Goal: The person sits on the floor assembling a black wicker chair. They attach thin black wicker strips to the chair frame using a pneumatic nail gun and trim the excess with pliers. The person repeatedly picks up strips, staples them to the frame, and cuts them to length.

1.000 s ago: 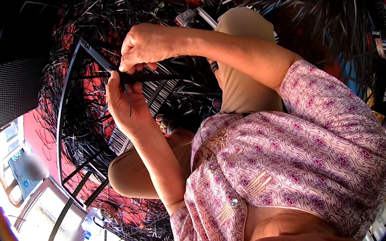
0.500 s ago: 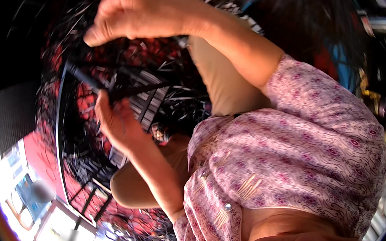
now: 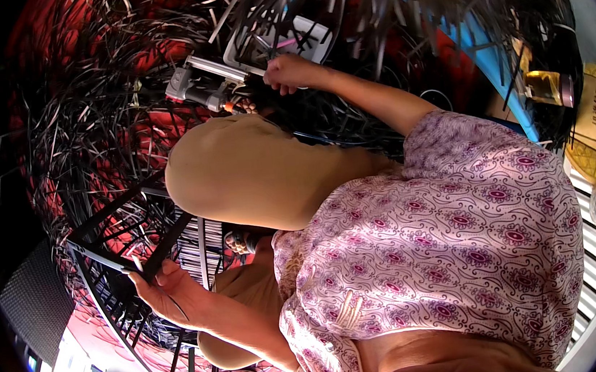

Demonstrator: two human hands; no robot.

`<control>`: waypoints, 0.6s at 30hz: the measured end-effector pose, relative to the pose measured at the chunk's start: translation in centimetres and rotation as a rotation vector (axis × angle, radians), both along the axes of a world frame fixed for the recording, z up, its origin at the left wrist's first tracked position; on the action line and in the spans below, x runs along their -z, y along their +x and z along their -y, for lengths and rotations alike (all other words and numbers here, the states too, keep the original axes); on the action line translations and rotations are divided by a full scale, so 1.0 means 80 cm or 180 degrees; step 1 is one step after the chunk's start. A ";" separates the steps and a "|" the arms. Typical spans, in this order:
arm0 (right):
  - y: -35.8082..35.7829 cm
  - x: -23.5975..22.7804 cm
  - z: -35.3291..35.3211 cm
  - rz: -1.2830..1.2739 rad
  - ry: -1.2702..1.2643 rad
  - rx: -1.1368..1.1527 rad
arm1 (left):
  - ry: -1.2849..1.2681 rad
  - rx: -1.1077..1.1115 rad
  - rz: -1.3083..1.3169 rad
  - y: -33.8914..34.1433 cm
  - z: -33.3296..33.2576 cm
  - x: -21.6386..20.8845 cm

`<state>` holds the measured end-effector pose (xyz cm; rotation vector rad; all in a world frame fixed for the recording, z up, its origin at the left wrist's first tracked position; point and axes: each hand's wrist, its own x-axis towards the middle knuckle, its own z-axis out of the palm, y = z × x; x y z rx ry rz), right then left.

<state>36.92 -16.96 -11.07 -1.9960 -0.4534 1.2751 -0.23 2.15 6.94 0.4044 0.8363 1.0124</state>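
Black metal frame [image 3: 136, 239] propped low at left, corner bar pinched in left hand [image 3: 171, 290] fingers. Right hand [image 3: 290, 73], off the frame since a second ago, now up among loose black strips [image 3: 88, 121], fingers curled, grip unclear.

Short-sleeved purple-patterned blouse [image 3: 456, 242], tan trousers [image 3: 260, 172], bare forearms.

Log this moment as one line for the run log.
left hand: grips black metal frame | right hand: reaching into black strips near white tray
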 end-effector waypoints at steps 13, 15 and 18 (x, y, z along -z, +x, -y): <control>-0.086 0.143 -0.255 0.2661 -0.1210 -0.1415 | -0.0013 -0.0424 -0.0261 -0.042 0.045 -0.059; -0.097 0.160 -0.262 0.2678 -0.1319 -0.1240 | -0.0133 -0.0437 -0.0565 -0.045 0.052 -0.077; -0.113 0.180 -0.253 0.2608 -0.1200 -0.1037 | -0.0328 -0.0505 -0.0764 -0.046 0.060 -0.087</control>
